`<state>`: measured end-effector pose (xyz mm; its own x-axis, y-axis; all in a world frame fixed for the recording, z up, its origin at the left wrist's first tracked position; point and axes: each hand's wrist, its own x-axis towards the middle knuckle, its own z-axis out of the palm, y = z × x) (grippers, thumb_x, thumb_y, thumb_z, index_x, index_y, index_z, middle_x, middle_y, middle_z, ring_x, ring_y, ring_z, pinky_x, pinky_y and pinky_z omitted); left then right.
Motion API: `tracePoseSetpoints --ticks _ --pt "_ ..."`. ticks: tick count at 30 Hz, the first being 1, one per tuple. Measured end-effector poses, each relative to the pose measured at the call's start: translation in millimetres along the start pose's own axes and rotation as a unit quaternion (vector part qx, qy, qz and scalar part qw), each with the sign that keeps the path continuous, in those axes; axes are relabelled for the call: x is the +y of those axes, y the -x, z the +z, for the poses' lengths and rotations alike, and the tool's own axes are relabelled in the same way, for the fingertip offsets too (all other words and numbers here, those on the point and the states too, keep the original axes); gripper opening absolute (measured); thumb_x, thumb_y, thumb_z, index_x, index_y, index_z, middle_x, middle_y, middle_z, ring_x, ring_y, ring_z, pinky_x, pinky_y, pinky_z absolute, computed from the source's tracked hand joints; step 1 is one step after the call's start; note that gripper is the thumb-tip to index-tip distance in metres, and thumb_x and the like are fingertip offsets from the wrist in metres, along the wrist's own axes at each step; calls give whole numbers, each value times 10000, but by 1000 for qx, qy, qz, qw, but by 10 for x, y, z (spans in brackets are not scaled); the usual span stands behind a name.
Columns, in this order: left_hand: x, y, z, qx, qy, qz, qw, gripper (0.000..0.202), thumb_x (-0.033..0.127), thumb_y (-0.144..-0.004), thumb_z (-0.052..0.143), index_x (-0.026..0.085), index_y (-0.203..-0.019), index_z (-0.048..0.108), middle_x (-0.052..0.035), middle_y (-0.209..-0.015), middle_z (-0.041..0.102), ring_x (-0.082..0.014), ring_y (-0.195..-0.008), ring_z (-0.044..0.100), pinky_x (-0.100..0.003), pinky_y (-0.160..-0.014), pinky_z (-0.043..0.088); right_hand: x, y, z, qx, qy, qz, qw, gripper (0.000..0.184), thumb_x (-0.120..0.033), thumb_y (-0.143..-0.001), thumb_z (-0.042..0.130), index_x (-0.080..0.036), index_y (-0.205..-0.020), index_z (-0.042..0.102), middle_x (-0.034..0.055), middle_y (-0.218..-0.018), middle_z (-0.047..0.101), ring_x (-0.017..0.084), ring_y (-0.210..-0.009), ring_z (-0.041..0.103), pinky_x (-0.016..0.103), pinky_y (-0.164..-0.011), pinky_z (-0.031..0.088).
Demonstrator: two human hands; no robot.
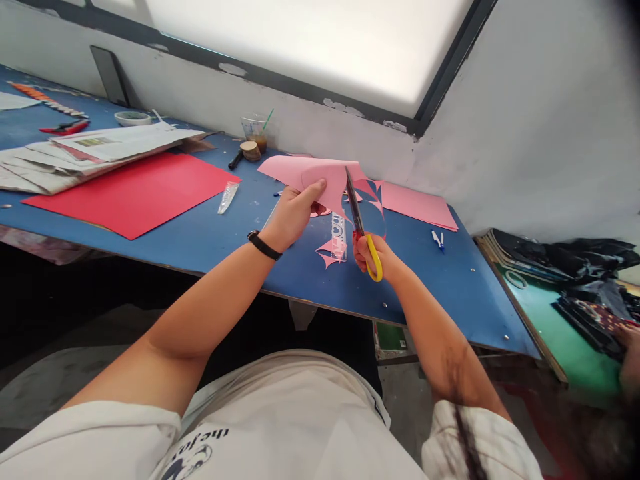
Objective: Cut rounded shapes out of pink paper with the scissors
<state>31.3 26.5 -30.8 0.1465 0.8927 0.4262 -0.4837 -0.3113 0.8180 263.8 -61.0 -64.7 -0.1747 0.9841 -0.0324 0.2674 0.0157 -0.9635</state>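
Note:
My left hand point(293, 212) pinches a folded pink sheet of paper point(313, 175) and holds it up over the blue table point(200, 233). A black band sits on that wrist. My right hand point(373, 255) grips scissors point(361, 230) with yellow and red handles, their blades pointing up into the right edge of the pink paper. Pink cut-off scraps point(330, 252) lie on the table between my hands, next to a clear ruler point(339, 233).
A red sheet point(135, 192) and a stack of newspapers point(75, 155) lie at left. Another pink sheet point(417, 203) and a blue-white pen point(438, 240) lie at right. A plastic cup point(255, 132), a small bowl point(133, 118) and a plastic wrapper point(227, 197) sit nearby. A green table point(550, 327) with dark items stands at right.

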Motion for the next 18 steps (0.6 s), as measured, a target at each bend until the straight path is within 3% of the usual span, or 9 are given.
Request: tracePoseSetpoints --ticks 12,18 --pt "23 19 30 18 -44 18 999 407 527 -957 919 218 -767 735 -29 -757 695 -162 -680 643 -310 -635 562 -154 67 41 9 6 -21 1000 914 -1149 -752 738 -291 -935 483 -87 -614 364 132 -493 360 333 -449 359" --pt "11 6 15 17 -49 22 998 383 531 -944 901 235 -785 715 -17 -767 637 -172 -696 601 -324 -636 501 -147 57 29 -3 3 -9 1000 832 -1046 -827 802 -298 -907 448 -77 -618 366 142 -499 373 338 -450 361"
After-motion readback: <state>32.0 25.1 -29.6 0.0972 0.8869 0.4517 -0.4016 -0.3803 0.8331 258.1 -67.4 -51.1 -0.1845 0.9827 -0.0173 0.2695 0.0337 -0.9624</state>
